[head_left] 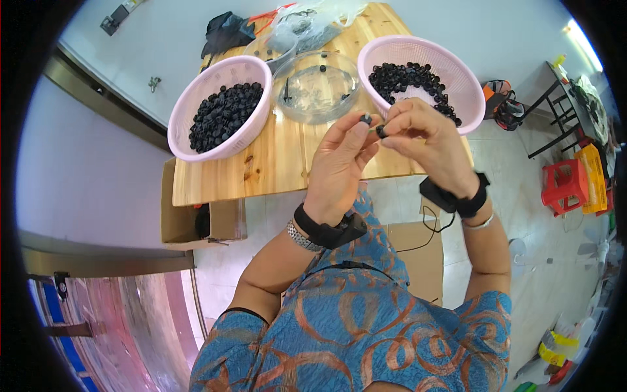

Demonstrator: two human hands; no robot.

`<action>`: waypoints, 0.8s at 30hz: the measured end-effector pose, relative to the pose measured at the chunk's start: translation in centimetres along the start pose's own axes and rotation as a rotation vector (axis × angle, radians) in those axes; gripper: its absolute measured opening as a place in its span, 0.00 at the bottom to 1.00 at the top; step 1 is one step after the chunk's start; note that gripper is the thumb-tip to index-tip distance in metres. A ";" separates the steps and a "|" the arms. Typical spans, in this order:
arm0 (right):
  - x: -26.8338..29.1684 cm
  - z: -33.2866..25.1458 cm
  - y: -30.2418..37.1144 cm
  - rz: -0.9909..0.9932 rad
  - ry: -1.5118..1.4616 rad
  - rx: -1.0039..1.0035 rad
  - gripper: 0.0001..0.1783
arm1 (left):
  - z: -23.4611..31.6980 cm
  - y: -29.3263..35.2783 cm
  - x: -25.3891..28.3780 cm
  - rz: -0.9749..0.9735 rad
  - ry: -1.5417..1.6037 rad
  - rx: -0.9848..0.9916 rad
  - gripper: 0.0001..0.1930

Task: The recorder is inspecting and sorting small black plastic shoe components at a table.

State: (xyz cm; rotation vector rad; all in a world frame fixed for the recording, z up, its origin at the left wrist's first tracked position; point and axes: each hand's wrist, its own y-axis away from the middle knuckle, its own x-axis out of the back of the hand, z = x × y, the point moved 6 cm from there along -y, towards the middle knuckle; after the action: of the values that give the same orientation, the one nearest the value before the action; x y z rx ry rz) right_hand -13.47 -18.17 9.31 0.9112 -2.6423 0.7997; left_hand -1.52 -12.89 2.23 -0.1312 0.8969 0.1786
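On the pale wooden surface (281, 173) stand two pink oval plastic baskets (186, 124), and between them — a clear round bowl (312, 119). Before the bowl, the left hand (337, 163) pinches one small black piece (365, 119), the right hand (428, 134) a second black piece (381, 131) — just beside; similar pieces lie in both baskets.

It is bright. A white light (583, 44) glares at the upper right. The clear bowl (315, 116) near the top shines. Straight things bend near the black, round edge. The small black parts (382, 132) in the middle look a bit fuzzy.
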 end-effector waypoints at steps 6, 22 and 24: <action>-2.9 0.0 1.8 0.204 0.228 0.186 0.05 | -0.6 1.2 0.7 0.000 0.028 0.002 0.12; -6.0 1.6 3.3 0.289 -0.205 0.153 0.13 | 0.9 3.9 2.1 0.011 -0.113 0.123 0.15; -5.8 2.4 3.8 0.309 -0.144 0.111 0.13 | 1.2 3.7 2.2 -0.016 -0.199 0.083 0.14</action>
State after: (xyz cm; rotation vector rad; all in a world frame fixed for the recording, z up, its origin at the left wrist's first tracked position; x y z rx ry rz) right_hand -11.39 -14.17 3.53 0.6119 -2.9354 0.9929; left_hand -0.05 -8.84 1.11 -0.0426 0.7037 0.1368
